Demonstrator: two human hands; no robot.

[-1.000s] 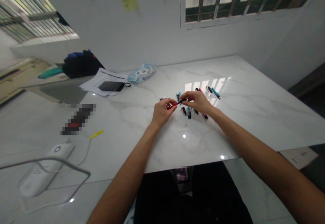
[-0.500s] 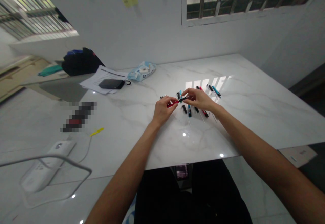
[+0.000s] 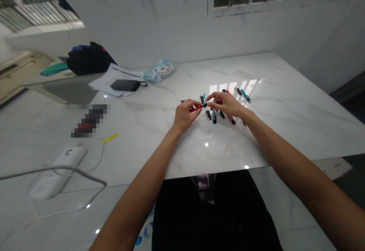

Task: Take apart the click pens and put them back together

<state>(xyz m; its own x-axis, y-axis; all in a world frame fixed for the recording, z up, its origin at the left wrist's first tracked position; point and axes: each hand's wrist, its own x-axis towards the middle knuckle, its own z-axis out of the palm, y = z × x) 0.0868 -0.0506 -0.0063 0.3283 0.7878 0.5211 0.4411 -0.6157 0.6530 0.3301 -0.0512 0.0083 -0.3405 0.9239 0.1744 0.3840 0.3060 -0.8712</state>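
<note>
My left hand (image 3: 185,117) pinches a red pen barrel (image 3: 196,109) between its fingertips. My right hand (image 3: 226,104) comes in from the other side, its fingertips closed on a dark pen part (image 3: 205,104) that they mostly hide. The two hands nearly meet above a white marble table (image 3: 159,137). Around them lie several loose pens, among them a teal pen (image 3: 214,116), a black and red pen (image 3: 231,119) and a teal pen (image 3: 245,95) farther back. Some pens lie partly hidden behind my fingers.
Towards the back left of the table are papers (image 3: 105,84), a black pouch (image 3: 124,85) and a blue and white packet (image 3: 159,71). Nearer on the left are a blurred object (image 3: 89,121), a yellow strip (image 3: 110,138) and a white power strip (image 3: 58,173) with a grey cable.
My hands have moved closer together, with the red barrel and dark part now meeting between my fingers. The whole view has tilted slightly, so the table sits higher in the frame.
</note>
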